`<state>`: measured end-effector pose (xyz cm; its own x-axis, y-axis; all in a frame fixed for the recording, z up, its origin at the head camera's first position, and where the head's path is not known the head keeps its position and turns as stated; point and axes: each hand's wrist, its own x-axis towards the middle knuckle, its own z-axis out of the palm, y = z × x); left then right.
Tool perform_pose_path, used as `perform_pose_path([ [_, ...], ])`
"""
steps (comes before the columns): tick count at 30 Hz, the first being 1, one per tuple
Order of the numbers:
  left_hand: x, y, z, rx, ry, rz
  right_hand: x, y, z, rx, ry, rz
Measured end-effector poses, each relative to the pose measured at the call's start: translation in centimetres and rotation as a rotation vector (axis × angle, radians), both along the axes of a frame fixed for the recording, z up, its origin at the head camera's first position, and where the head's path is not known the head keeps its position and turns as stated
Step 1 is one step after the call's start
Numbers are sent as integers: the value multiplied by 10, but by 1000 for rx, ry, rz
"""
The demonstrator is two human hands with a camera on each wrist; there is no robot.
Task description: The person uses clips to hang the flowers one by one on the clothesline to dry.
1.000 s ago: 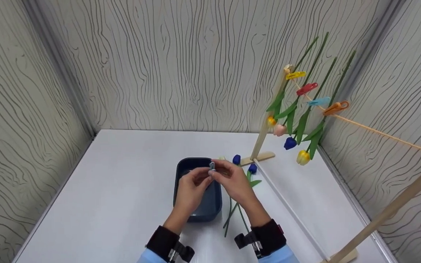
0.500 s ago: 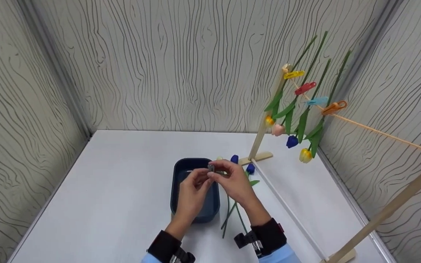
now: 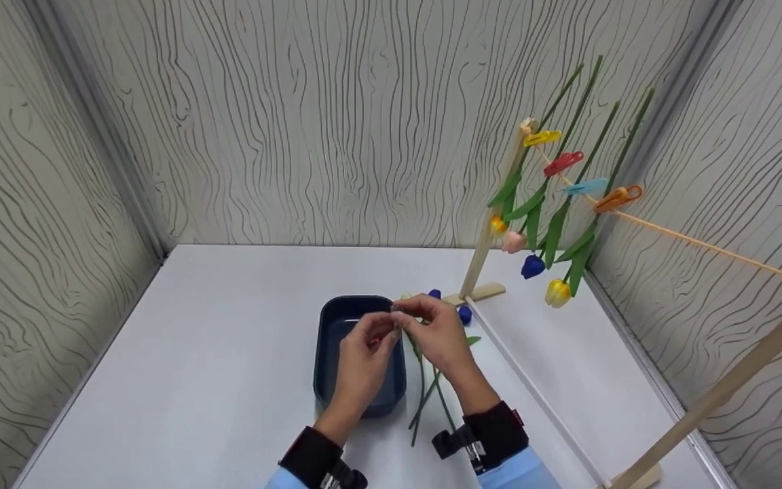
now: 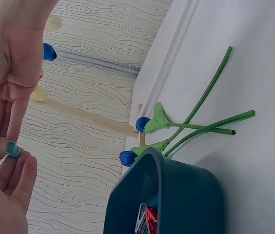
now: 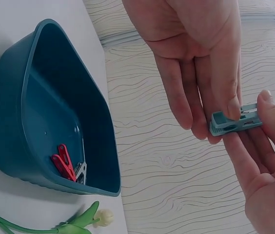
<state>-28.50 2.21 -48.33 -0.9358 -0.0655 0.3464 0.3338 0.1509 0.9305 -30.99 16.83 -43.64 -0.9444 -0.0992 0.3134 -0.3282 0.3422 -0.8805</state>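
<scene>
Both hands meet over the navy basin (image 3: 320, 353), around a small teal clothespin (image 5: 220, 127). In the head view the fingers mostly cover it. My left hand (image 3: 364, 356) pinches one end between thumb and fingers. My right hand (image 3: 438, 336) pinches the other end, thumb and fingertips on it. In the right wrist view a red clothespin (image 5: 65, 165) and a grey clothespin (image 5: 82, 173) lie on the basin's floor. Blue tulips (image 4: 143, 124) and a white tulip (image 5: 103, 217) lie on the table right of the basin, their green stems crossing.
A wooden stand with posts (image 3: 479, 261) carries an orange cord (image 3: 703, 244) on the right. Several tulips hang head down from it, held by yellow (image 3: 542, 138), red (image 3: 563, 163), light blue (image 3: 588, 187) and orange (image 3: 618, 197) clothespins. Patterned walls (image 3: 337, 122) enclose the white table (image 3: 228, 339).
The clothespin has turned in the fingers and is now more covered in the head view. Both hands stay close together over the basin; the head view has shifted slightly.
</scene>
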Motion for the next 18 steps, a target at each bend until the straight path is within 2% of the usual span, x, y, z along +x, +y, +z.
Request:
perform_pose_path([
  [7, 0, 1, -6, 14, -1, -35, -3, 3, -3, -18, 19, 26],
  [12, 0, -1, -9, -37, 22, -90, -3, 8, -1, -22, 23, 37],
  [13, -1, -1, -9, -72, 25, -92, -4, 10, -1, -19, 27, 32],
  [15, -1, 1, -12, -212, 41, -74, -7, 13, 2, -15, 43, 15],
  [18, -1, 7, -18, -524, 93, -59, -11, 21, 8, -38, 70, -37],
])
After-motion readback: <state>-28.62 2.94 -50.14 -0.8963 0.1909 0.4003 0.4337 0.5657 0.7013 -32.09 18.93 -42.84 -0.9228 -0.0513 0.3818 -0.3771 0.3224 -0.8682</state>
